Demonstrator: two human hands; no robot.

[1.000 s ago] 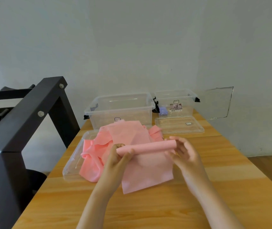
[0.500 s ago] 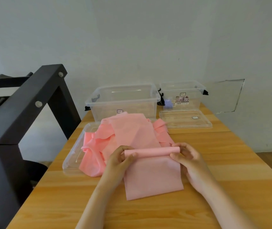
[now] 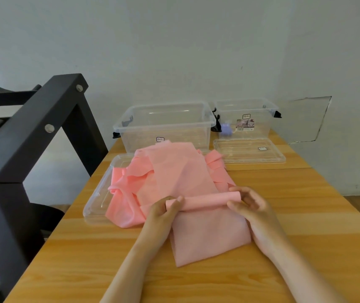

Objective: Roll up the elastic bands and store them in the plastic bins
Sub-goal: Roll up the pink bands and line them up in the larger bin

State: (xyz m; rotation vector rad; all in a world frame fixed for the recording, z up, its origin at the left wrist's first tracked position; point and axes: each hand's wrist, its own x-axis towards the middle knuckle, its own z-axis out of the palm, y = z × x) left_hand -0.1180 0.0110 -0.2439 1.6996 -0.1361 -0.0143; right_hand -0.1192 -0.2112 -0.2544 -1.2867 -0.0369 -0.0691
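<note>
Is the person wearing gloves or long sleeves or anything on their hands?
No gloves. The left hand and right hand are both bare, with no rings that I can see. The left forearm and right forearm are bare too: no sleeves reach into view, and no watch or bracelet shows on either wrist.

1. Two bins stand side by side at the back of the counter (image 3: 305,215), the larger bin (image 3: 144,138) on the left and the smaller bin (image 3: 260,132) on the right.
2. The right lid (image 3: 249,153) lies flat just before the smaller bin.
3. The left lid (image 3: 97,204) lies before the larger bin, by the counter's left edge.
4. A heap of elastic bands (image 3: 174,169) rests on the left lid and spills onto the counter.
5. Before the heap the roll (image 3: 205,201) lies crosswise, its ends held by the left grip (image 3: 163,212) and the right grip (image 3: 249,204).
6. A frame (image 3: 32,136) stands left of the counter.
</note>
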